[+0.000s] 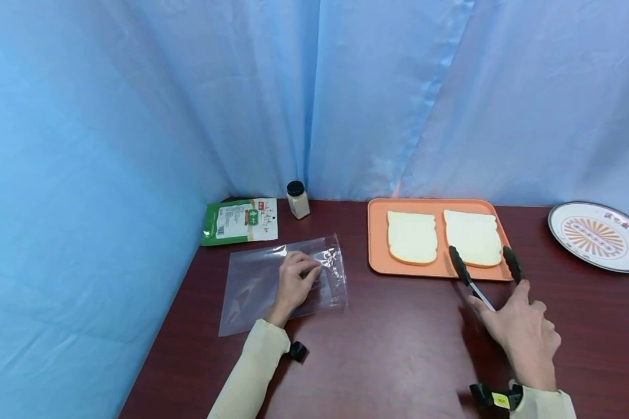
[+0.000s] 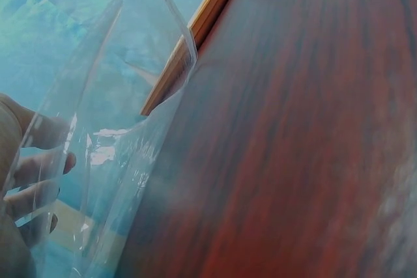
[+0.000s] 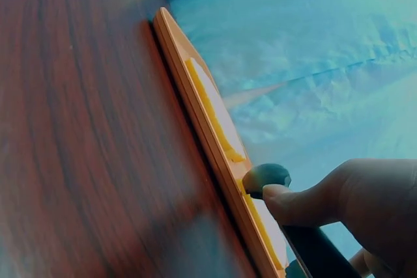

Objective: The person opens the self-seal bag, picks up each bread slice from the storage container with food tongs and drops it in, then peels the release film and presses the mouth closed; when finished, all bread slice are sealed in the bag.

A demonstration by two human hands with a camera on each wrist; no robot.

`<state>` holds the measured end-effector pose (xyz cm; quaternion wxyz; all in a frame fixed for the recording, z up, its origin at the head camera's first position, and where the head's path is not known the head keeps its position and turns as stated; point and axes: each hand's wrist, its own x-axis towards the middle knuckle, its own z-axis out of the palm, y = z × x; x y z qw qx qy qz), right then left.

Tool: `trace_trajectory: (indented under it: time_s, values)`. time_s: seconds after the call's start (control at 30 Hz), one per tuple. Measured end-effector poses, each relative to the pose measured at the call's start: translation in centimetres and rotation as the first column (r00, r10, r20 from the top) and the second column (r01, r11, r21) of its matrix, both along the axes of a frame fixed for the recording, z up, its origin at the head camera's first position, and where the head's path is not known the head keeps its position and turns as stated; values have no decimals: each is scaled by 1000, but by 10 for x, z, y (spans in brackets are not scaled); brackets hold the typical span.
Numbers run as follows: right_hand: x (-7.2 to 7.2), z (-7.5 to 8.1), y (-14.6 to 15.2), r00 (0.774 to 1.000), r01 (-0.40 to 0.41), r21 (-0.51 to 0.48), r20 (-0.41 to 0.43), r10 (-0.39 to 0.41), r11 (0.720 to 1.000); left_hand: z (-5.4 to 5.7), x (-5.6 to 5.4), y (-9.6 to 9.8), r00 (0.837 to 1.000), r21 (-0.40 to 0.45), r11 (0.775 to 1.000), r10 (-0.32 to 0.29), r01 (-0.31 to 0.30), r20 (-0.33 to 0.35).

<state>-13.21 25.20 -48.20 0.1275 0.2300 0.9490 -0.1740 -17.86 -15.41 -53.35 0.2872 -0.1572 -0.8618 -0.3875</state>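
My left hand point(image 1: 293, 282) pinches the film of a clear plastic bag point(image 1: 243, 297) near its right end. In the left wrist view several fingers point(image 2: 42, 170) show through the lifted film. My right hand point(image 1: 529, 334) holds tongs point(image 1: 460, 266) with black tips, their two arms spread apart. These tips stand on either side of the right bread slice point(image 1: 472, 235); whether they touch it I cannot tell. Another bread slice point(image 1: 412, 237) lies to its left, both on an orange tray point(image 1: 377, 238). The right thumb point(image 3: 306, 203) lies along one tong arm.
Behind the bag lie a green and white packet point(image 1: 241, 221) and a small jar point(image 1: 298, 201) with a black lid. A patterned white plate point(image 1: 597, 237) sits at the far right. Blue curtains point(image 1: 367, 105) hang along the table's back and left.
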Motion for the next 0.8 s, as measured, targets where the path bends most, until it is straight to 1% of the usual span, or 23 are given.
trace_trajectory:
  time_s: [0.2,0.3,0.47,0.53,0.63,0.7,0.8]
  values:
    - [-4,0,-4,1000,-7,0,19,7,1000,0,0,2,1000,14,1000,-1,1,6]
    - [-8,2,-8,1000,-22,4,21,21,1000,1,0,0,1000,14,1000,5,-5,12]
    - [-14,8,-12,999,-43,9,23,43,999,2,-2,-1,1000,10,1000,14,-14,-8]
    - [-15,9,-14,999,-45,11,30,45,999,2,-1,-2,1000,18,1000,12,-12,2]
    - [-15,8,-16,999,-40,20,25,40,999,2,0,-1,1000,33,999,6,-7,27]
    - [-15,8,-17,999,-33,28,16,33,999,2,0,1,999,42,999,2,-4,32]
    - [-14,8,-17,1000,-21,38,5,21,999,1,0,3,1000,43,999,-5,4,11]
